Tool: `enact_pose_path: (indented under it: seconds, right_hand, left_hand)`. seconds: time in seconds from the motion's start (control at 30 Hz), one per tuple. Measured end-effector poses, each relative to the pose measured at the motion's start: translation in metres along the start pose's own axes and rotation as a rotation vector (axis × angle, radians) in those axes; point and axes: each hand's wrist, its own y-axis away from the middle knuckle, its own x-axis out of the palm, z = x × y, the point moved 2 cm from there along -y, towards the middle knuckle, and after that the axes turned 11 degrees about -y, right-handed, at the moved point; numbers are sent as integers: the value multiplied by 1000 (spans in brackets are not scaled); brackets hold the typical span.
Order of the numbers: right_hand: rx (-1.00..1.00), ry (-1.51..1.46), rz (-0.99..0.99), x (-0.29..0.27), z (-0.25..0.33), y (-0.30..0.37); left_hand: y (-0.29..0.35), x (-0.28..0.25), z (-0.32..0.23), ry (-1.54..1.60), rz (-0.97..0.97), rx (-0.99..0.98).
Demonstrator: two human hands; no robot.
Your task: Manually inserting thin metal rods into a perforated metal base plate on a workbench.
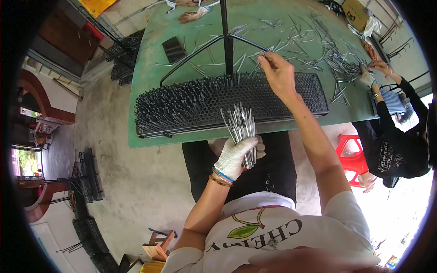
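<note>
My left hand (232, 157), in a white glove, is closed around a bundle of thin silver metal rods (240, 125) fanning out at the top, held in front of the table edge. Just beyond lies a long black perforated rack (291, 98) with rows of round holes. Dark thin rods (170, 102) stand packed in its left half, while open holes show in the right part. Above the rack's far side, my bare right hand (278, 73) has thumb and forefinger pinched together, beside the rack's black frame (228, 50). Whatever sits in that pinch is too small to make out.
Loose metal rods (337, 61) lie scattered over the green table (200, 27). A dark flat phone-like object (174, 50) rests at the left. At the right, another person's gloved hand (367, 76) reaches to the rods. A red stool (350, 157) stands below.
</note>
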Motion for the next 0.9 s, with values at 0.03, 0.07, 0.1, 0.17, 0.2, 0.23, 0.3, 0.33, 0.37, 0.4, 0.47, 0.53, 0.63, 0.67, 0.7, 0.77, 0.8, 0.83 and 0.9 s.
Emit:
enact_pose_path:
  seconds: [0.03,0.07,0.1,0.17,0.2,0.23,0.3,0.33,0.37,0.4,0.47,0.53,0.63,0.67,0.7,0.77,0.8,0.83,0.9]
  right_hand:
    - [-44,27,21,0,3,0]
    - [-88,54,42,1,5,1]
    - [-87,55,42,2,5,2]
    - [-185,119,116,7,4,5]
    - [-257,120,155,9,4,5]
    - [-256,120,156,10,4,7]
    - [-107,66,160,11,3,9]
    - [-107,66,162,11,3,9]
    - [-120,43,168,10,3,9]
    - [-133,20,175,10,4,8]
    - [-167,52,183,9,7,7]
    - [-201,84,190,9,7,5]
    - [-300,101,193,10,4,3]
    - [-376,169,228,12,4,4]
    - [-451,240,263,12,4,5]
    - [-453,257,231,12,2,7]
    - [-455,267,205,14,5,8]
    - [-452,263,210,14,8,9]
    - [-319,174,166,2,19,12]
  left_hand:
    - [0,1,0,13,1,-14]
    - [0,0,-1,14,1,-16]
    - [-1,0,-1,6,10,-27]
    - [-1,-1,-2,-1,19,-39]
    - [-1,-1,-2,-45,3,-35]
    - [0,-1,-3,-89,-14,-30]
    - [1,-1,-5,-106,-16,-24]
    - [1,-1,-6,-124,-18,-18]
    - [0,-1,-5,-122,-19,-17]
    - [-1,-2,-3,-108,-9,1]
    - [-1,-3,-1,-92,0,19]
    - [0,-4,-3,-128,27,-4]
    - [1,-4,-2,-91,52,-6]
    - [0,-5,-1,-90,50,-6]
    - [-2,-7,0,-86,65,-15]
    - [-4,-8,3,-81,81,-26]
    - [-4,-8,4,-70,71,-3]
    - [-3,-9,5,-59,60,19]
    - [-2,-7,3,-37,59,17]
